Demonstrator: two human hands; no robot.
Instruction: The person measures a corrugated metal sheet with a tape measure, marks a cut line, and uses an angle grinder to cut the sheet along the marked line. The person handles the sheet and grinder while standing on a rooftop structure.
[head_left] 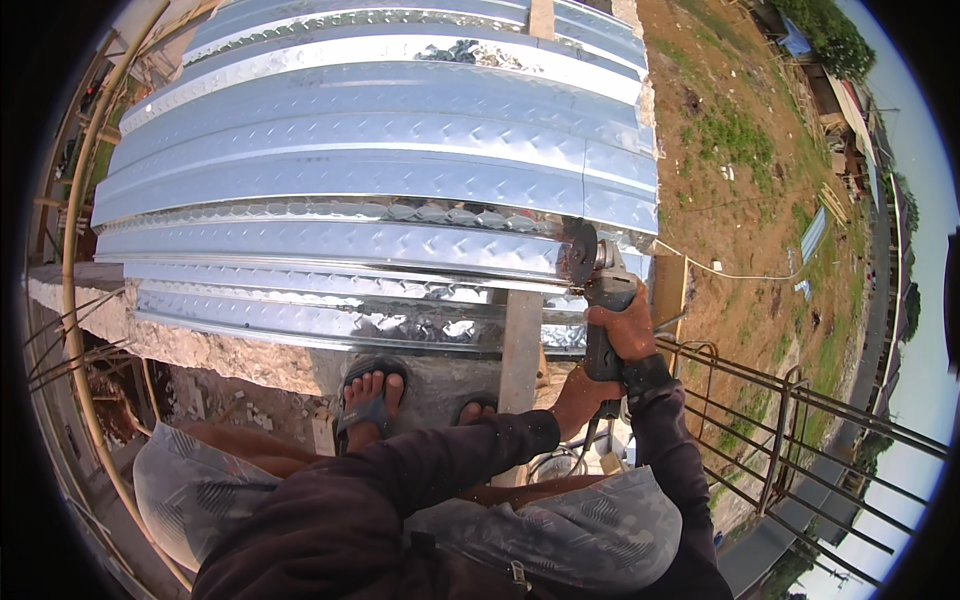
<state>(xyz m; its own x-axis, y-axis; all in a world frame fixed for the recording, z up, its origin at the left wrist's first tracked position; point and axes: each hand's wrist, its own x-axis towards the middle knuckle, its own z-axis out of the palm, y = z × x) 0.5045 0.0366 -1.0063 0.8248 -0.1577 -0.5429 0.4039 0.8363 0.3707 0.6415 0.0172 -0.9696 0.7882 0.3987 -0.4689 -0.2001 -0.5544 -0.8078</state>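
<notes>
My right hand (625, 325) is closed around the body of a grey and black angle grinder (610, 285). Lower down, my left hand (585, 400) grips the rear part of the same tool, with a cord hanging below. The grinder's dark disc (577, 250) is at the right end of a silver corrugated metal sheet (400, 240), on or very close to a narrow raised rib. More ribbed sheets (380, 140) lie beyond it. A narrow board (522, 330) runs under the nearest sheets toward me, left of my hands.
My sandaled feet (370, 400) stand on concrete at the sheets' near edge. A broken concrete edge (230, 345) and bamboo poles (75, 330) are at left. Rebar (780, 440) juts out at right, above a drop to dirt and grass (740, 170), with a road (860, 300) beyond.
</notes>
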